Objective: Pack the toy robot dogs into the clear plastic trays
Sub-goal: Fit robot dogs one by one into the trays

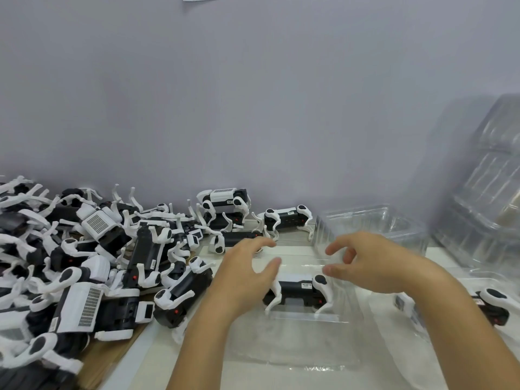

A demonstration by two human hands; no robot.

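A big heap of black-and-white toy dogs (92, 263) covers the left of the table (157, 353), reaching back to the grey wall (253, 108). In the middle, the left hand (247, 280) and the right hand (374, 263) hover with fingers spread and loosely bent, gripping nothing, above one toy dog (298, 291) that lies on its side in a clear tray (295, 350). Right of it another dog (492, 304) lies in a second tray (394, 313), with a stack of clear trays (484, 192) behind.
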